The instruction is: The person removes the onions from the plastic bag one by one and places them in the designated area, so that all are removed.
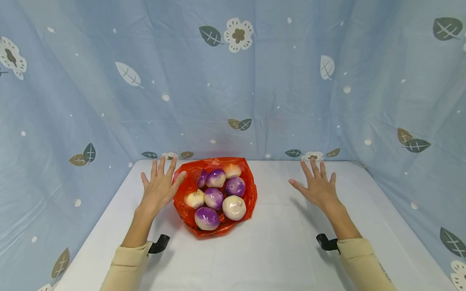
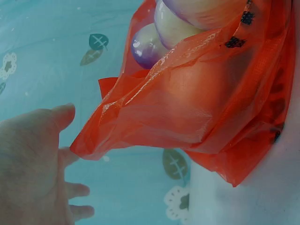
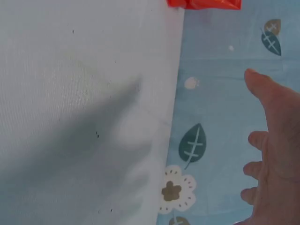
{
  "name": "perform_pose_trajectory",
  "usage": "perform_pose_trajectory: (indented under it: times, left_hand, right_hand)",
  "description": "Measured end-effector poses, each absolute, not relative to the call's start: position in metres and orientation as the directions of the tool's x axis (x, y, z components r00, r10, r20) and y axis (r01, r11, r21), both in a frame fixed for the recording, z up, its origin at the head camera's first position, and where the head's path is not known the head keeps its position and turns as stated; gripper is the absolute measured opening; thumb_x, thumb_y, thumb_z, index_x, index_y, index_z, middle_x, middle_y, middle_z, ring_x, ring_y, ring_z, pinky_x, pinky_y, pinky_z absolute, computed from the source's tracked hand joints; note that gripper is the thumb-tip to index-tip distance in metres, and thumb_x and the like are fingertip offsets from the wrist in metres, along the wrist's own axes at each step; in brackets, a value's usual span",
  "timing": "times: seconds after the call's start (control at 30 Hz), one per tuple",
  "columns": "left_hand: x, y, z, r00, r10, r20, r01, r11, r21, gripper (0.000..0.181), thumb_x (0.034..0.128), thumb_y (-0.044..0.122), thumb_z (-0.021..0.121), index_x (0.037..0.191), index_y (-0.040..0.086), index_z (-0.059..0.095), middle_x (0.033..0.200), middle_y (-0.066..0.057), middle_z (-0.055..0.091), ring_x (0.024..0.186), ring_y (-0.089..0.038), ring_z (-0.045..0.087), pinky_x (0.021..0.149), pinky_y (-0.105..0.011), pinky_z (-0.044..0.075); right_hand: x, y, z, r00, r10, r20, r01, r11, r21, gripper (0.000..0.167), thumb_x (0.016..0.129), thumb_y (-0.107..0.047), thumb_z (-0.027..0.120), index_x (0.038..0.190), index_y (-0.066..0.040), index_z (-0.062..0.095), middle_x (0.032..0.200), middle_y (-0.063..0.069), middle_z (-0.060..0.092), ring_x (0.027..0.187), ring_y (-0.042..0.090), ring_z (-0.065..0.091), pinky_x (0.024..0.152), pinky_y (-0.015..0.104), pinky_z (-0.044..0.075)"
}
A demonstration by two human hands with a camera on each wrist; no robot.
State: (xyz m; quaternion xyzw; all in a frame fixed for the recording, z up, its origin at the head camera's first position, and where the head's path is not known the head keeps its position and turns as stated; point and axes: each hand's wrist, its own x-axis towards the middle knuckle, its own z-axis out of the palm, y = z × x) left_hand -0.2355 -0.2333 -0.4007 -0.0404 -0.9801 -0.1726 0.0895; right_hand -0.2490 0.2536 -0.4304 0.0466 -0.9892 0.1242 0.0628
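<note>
A red plastic bag (image 1: 251,202) lies wide open on the table, left of centre. Several round purple-and-white turnips (image 1: 206,218) are heaped in it, some mostly white, others mostly purple. My left hand (image 1: 159,191) hovers just left of the bag with fingers spread, holding nothing; its thumb overlaps the bag's edge in the head view, and whether it touches cannot be told. The left wrist view shows the bag's side (image 2: 187,103) beyond the hand. My right hand (image 1: 322,188) is held above the table's right part, fingers spread, apart from the bag and gripping nothing.
A white-covered table (image 1: 276,250) spreads under both hands. Behind it and at the sides hangs a blue curtain (image 1: 291,101) with printed leaves and flowers. Black wrist mounts (image 1: 159,244) stick out inward from both forearms.
</note>
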Motion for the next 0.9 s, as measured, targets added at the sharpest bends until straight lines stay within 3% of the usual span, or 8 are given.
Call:
perform_pose_trajectory:
  times: [0.2,0.33,0.5,0.67,0.9]
  left_hand:
    - [-0.235,-0.234,-0.404,-0.976,0.058,0.211,0.136,0.916,0.376,0.079,0.0968,0.062,0.041,0.159,0.025,0.009,0.164,-0.021,0.004,0.147,-0.051,0.009,0.107,-0.079,0.012]
    - [-0.233,-0.235,-0.406,-0.977,0.039,0.208,0.121,0.908,0.402,0.079,0.0958,0.062,0.044,0.158,0.032,0.005,0.163,-0.021,0.008,0.139,-0.056,0.024,0.097,-0.079,0.03]
    - [-0.232,-0.237,-0.409,-0.977,0.026,0.213,0.12,0.89,0.44,0.079,0.0945,0.063,0.046,0.158,0.035,0.008,0.158,-0.026,0.02,0.129,-0.057,0.039,0.088,-0.079,0.037]
    - [-0.23,-0.239,-0.408,-0.966,0.049,0.254,0.169,0.862,0.477,0.075,0.095,0.054,0.054,0.157,0.026,0.022,0.142,-0.029,0.041,0.109,-0.044,0.059,0.083,-0.065,0.051]
    - [-0.229,-0.241,-0.403,-0.962,0.089,0.257,0.21,0.843,0.495,0.071,0.0937,0.043,0.063,0.153,0.016,0.034,0.118,-0.024,0.058,0.092,-0.033,0.063,0.074,-0.048,0.057]
  right_hand:
    - [-0.243,0.248,-0.432,-0.985,-0.084,0.154,-0.121,0.959,-0.256,0.091,0.09,-0.069,0.047,0.158,-0.018,0.016,0.165,0.02,0.003,0.148,0.051,0.0,0.108,0.079,0.002]
    - [-0.24,0.242,-0.433,-0.983,-0.096,0.155,-0.136,0.952,-0.274,0.089,0.091,-0.069,0.047,0.158,-0.019,0.016,0.165,0.02,0.006,0.148,0.05,0.006,0.109,0.077,0.007]
    - [-0.236,0.234,-0.43,-0.98,-0.108,0.166,-0.155,0.941,-0.301,0.085,0.093,-0.065,0.049,0.157,-0.016,0.021,0.163,0.022,0.013,0.147,0.049,0.016,0.109,0.075,0.017]
    - [-0.232,0.227,-0.431,-0.977,-0.116,0.18,-0.178,0.908,-0.38,0.084,0.091,-0.065,0.052,0.155,-0.017,0.027,0.161,0.023,0.02,0.14,0.051,0.031,0.104,0.074,0.027]
    - [-0.228,0.216,-0.434,-0.978,-0.129,0.165,-0.193,0.857,-0.478,0.084,0.089,-0.063,0.059,0.154,-0.019,0.029,0.159,0.022,0.025,0.138,0.049,0.035,0.101,0.075,0.031]
